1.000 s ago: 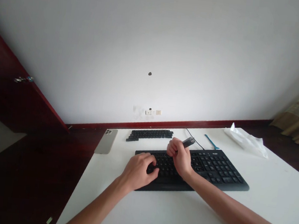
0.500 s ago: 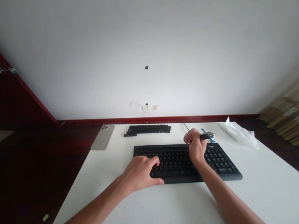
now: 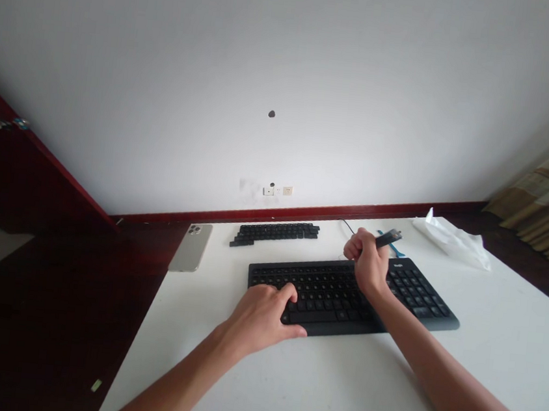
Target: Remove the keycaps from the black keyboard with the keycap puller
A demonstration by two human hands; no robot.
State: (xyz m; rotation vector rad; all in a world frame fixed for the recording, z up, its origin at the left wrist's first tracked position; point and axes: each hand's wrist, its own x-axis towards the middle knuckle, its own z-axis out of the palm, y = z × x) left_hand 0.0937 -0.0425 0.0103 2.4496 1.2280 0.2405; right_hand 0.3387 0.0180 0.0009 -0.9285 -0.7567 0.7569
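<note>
In the head view, a wide black plastic keyboard (image 3: 314, 316) lies flat on a white tabletop (image 3: 324, 387), its spacebar side toward the person. Its long axis runs left to right, the right end slightly farther away.

The bare left hand (image 3: 260, 312) rests over the keyboard's left end, thumb spread from the curled index finger and laid along the near edge; this probably steadies the board. Whether its other fingers press on keys cannot be told.

The right hand (image 3: 369, 264) is folded in a fist around a dark, stick-like tool (image 3: 389, 238), above the keyboard's far edge. The tool's long axis slants, its paler tip pointing up and to the right; the fist seems to suit a firm hold. Its other end is hidden.

Beyond the board, black keycaps (image 3: 279, 231) sit in close rows, perhaps to preserve their order. A slim blue tool (image 3: 397, 251) lies behind the right hand, a crumpled white plastic bag (image 3: 454, 244) farther right, and a pale, flat phone (image 3: 191, 249) at the table's left edge.
</note>
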